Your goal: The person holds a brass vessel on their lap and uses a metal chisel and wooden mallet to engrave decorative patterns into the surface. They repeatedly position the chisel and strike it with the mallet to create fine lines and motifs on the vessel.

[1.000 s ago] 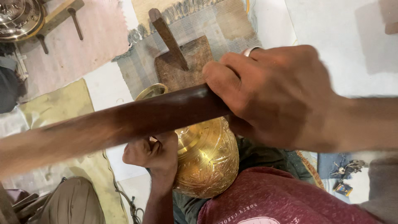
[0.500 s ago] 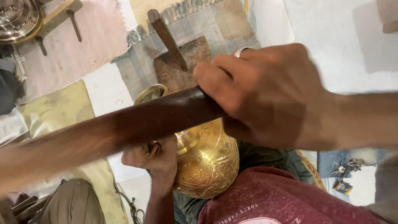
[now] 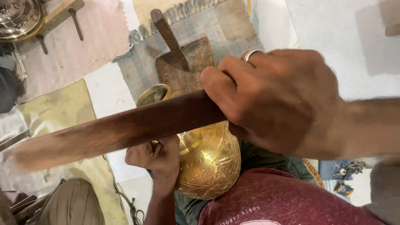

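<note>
My right hand (image 3: pixel 279 100), a ring on one finger, is closed around a long dark wooden stick (image 3: pixel 125 129) that runs leftward across the view, its far end blurred. Under the stick an engraved brass pot (image 3: pixel 210 166) rests against my lap, its round mouth (image 3: pixel 153 93) pointing away from me. My left hand (image 3: pixel 156 156) is curled in a fist against the pot's shoulder, gripping a thin tool that barely shows between the fingers.
A wooden block with an angled handle (image 3: pixel 179 58) lies on a fringed grey mat (image 3: pixel 221 25) beyond the pot. A metal vessel (image 3: pixel 16 16) and wooden stand sit top left. A yellowish cloth (image 3: pixel 54 112) is on the left, and small keys (image 3: pixel 348 171) lie lower right.
The stick's far end dipped slightly and came back up, with my right hand shifting a little. My left hand and the pot stay where they were.
</note>
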The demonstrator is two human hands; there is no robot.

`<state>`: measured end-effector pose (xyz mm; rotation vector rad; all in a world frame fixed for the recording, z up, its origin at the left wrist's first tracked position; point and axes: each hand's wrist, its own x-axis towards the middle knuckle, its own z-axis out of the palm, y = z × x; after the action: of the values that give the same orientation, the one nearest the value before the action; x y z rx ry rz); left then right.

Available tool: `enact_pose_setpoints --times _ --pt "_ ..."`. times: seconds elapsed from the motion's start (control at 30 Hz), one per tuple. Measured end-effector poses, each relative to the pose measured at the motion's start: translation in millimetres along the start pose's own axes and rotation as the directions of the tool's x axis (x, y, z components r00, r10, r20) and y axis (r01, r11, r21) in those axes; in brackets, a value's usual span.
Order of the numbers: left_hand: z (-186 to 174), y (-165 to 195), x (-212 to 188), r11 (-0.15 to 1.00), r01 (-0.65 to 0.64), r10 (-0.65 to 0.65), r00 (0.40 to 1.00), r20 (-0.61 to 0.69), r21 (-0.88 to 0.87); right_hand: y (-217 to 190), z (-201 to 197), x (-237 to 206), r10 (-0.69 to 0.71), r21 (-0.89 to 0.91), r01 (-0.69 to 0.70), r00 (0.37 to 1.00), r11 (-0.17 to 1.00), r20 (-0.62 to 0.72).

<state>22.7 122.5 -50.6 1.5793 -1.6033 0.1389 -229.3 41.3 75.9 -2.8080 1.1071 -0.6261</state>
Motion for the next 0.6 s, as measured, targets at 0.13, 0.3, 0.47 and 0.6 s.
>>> enact_pose_setpoints --times 0.13,0.3,0.47,0.6 --pt "-4.0 5.8 6.2 0.712 0.252 -0.541 0.793 0.282 0.655 -2.6 -3.9 4.5 0.008 0.296 0.033 0.991 0.955 -0.137" --pt "-3.5 5.2 0.8 0.994 -0.101 0.100 0.995 -0.014 -0.046 -8.5 -9.6 14.1 -0.022 0.056 0.022 1.000 0.998 0.001" --pt "0.4 -6.3 -6.7 0.716 0.329 -0.561 0.796 0.227 0.615 -16.5 -13.9 11.1 0.081 -0.227 -0.041 0.983 0.973 0.168" --pt "-0.8 -7.8 -4.1 0.921 0.149 -0.242 0.942 0.232 0.359 -11.0 -6.5 -2.7 0.039 0.068 -0.038 0.999 0.997 -0.021"
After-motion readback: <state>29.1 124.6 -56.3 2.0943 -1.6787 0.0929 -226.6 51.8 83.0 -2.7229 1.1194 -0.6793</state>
